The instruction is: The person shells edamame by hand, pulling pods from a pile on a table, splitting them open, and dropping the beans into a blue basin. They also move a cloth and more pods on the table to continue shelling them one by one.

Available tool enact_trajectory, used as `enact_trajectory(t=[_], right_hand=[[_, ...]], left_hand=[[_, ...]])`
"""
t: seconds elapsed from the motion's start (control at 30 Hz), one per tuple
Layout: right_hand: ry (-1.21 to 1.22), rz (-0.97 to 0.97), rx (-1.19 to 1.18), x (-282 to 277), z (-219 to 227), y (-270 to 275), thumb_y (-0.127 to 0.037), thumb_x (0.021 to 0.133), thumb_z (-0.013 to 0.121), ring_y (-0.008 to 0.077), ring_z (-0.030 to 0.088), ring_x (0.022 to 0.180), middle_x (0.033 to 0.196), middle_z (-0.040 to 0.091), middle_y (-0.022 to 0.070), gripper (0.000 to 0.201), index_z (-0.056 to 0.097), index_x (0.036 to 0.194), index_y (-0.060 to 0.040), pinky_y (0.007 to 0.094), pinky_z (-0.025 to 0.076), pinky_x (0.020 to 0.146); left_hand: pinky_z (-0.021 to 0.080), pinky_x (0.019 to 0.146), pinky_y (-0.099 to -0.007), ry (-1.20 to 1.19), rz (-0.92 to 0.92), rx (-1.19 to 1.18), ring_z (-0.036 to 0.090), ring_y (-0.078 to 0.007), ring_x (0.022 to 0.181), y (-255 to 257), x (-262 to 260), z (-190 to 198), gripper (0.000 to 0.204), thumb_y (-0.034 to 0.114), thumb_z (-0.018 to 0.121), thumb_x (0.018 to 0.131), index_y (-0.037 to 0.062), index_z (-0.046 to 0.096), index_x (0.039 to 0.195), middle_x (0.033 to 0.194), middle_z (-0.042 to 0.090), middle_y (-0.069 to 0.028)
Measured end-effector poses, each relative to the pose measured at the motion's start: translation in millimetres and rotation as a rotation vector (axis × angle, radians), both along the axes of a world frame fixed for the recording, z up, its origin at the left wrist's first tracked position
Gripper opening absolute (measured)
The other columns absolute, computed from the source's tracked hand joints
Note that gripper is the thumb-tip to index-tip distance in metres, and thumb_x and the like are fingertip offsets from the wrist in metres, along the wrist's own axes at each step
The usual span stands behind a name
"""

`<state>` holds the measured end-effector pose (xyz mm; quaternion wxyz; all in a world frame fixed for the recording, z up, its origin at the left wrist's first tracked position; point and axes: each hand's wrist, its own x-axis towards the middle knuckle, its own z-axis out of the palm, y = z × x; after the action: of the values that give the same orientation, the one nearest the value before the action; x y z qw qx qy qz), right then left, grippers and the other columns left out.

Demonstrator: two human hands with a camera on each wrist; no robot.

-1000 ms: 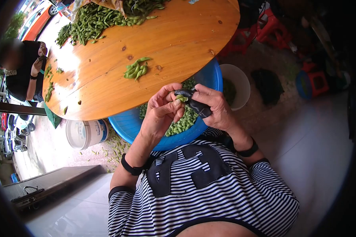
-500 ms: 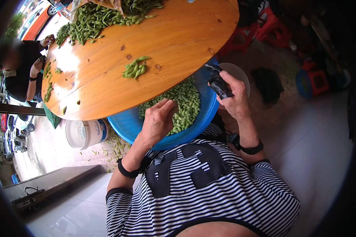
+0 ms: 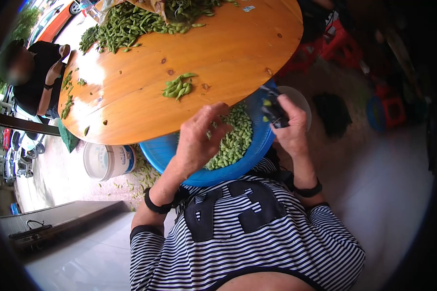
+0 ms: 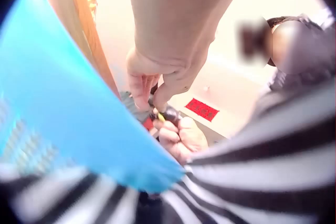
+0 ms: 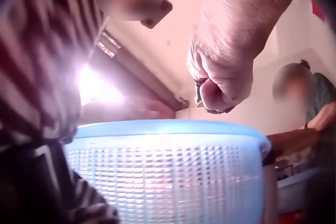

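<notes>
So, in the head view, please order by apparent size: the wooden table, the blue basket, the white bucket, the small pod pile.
1. Table, clearly the largest.
2. Blue basket, though the table and hands hide part of it.
3. White bucket.
4. Pod pile, the smallest.
The table lies farther away, so its true lead is probably greater.

A white bucket (image 3: 106,161) stood on the ground under the round wooden table (image 3: 238,43). Red stools (image 3: 342,41) sat beyond it, and a seated person (image 3: 36,77) leaned on its far edge.
</notes>
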<state>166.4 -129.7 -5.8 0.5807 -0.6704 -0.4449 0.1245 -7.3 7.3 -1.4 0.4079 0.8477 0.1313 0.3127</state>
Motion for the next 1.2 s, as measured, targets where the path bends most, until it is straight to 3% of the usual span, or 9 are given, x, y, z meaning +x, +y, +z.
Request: enact_trajectory(t=[0.07,0.17,0.4,0.5,0.63,0.8,0.93,1.0,1.2], right_hand=[[-0.165,-0.231,-0.037,23.1,-0.5,-10.0,0.004,0.078,0.061,0.0184,0.059,0.074,0.079,0.060,0.0116,0.022,0.060,0.100,0.0026,0.0293,0.046,0.066],[-0.459,-0.429,-0.371,51.0,-2.8,-31.0,0.008,0.073,0.059,0.0371,0.059,0.084,0.091,0.058,0.0176,0.032,0.057,0.105,0.0041,0.0387,0.047,0.072],[-0.411,-0.379,-0.386,41.2,1.1,-30.0,0.006,0.072,0.060,0.0379,0.059,0.086,0.092,0.057,0.0184,0.034,0.057,0.106,0.0039,0.0399,0.047,0.073],[-0.361,-0.183,-0.109,26.3,-1.6,-13.0,0.005,0.071,0.056,0.0334,0.060,0.080,0.089,0.057,0.0167,0.032,0.057,0.103,0.0045,0.0323,0.047,0.071],[0.052,0.128,-0.084,-4.4,-1.4,6.4,0.010,0.071,0.046,0.0130,0.054,0.070,0.081,0.059,0.0104,0.037,0.058,0.106,0.0057,0.0237,0.045,0.066],[0.275,0.328,-0.064,-25.2,6.9,19.7,0.005,0.076,0.044,0.0030,0.047,0.062,0.069,0.050,-0.0011,0.032,0.061,0.103,0.0055,0.0178,0.039,0.056],[0.430,0.385,-0.129,-25.2,7.3,21.1,0.004,0.078,0.041,0.0024,0.040,0.054,0.064,0.045,-0.0027,0.029,0.060,0.100,0.0052,0.0176,0.033,0.047],[0.783,0.514,-0.107,-25.6,7.8,18.5,0.007,0.072,0.040,0.0031,0.039,0.054,0.065,0.047,-0.0025,0.037,0.060,0.104,0.0039,0.0181,0.033,0.048],[0.924,0.602,-0.048,-29.5,8.0,13.7,0.004,0.082,0.040,0.0031,0.035,0.050,0.063,0.043,-0.0024,0.026,0.058,0.101,0.0033,0.0188,0.029,0.043]], left_hand=[[0.051,0.059,-0.0318,-0.002,0.261,0.123,0.064,-0.0240,0.070,26.1,-2.5,7.4,0.014,-0.003,0.066,0.079,0.0018,0.065,0.092,0.084,0.062,-0.0112],[0.049,0.062,-0.0314,0.159,0.449,0.329,0.063,-0.0241,0.070,62.3,-3.1,7.8,0.011,0.004,0.065,0.081,0.0042,0.069,0.092,0.081,0.062,-0.0084],[0.049,0.071,-0.0389,0.278,0.458,0.520,0.062,-0.0263,0.081,70.5,2.5,-1.6,0.012,0.006,0.068,0.078,0.0064,0.070,0.090,0.087,0.061,-0.0072],[0.049,0.068,-0.0358,0.072,0.442,0.519,0.062,-0.0244,0.082,70.5,4.0,1.3,0.011,0.005,0.069,0.078,0.0064,0.068,0.089,0.091,0.063,-0.0059],[0.048,0.061,-0.0259,0.071,0.374,0.257,0.059,-0.0148,0.078,61.1,1.4,7.1,0.012,0.005,0.070,0.078,0.0054,0.066,0.090,0.101,0.065,-0.0052],[0.047,0.060,-0.0236,-0.071,0.359,-0.035,0.057,-0.0098,0.074,55.3,1.5,-2.2,0.010,0.001,0.068,0.080,0.0029,0.064,0.089,0.085,0.064,0.0000],[0.045,0.055,-0.0224,-0.162,0.236,-0.300,0.055,-0.0095,0.067,43.4,-2.0,2.0,0.008,-0.001,0.067,0.082,0.0013,0.062,0.088,0.078,0.062,0.0007],[0.042,0.051,-0.0213,-0.148,0.013,-0.822,0.052,-0.0044,0.061,27.1,-5.2,11.7,0.009,-0.002,0.069,0.083,0.0023,0.061,0.086,0.075,0.061,0.0016],[0.040,0.049,-0.0186,-0.156,0.001,-0.895,0.050,-0.0036,0.057,0.5,0.5,1.5,0.010,-0.006,0.067,0.082,0.0016,0.061,0.085,0.072,0.060,0.0008]])
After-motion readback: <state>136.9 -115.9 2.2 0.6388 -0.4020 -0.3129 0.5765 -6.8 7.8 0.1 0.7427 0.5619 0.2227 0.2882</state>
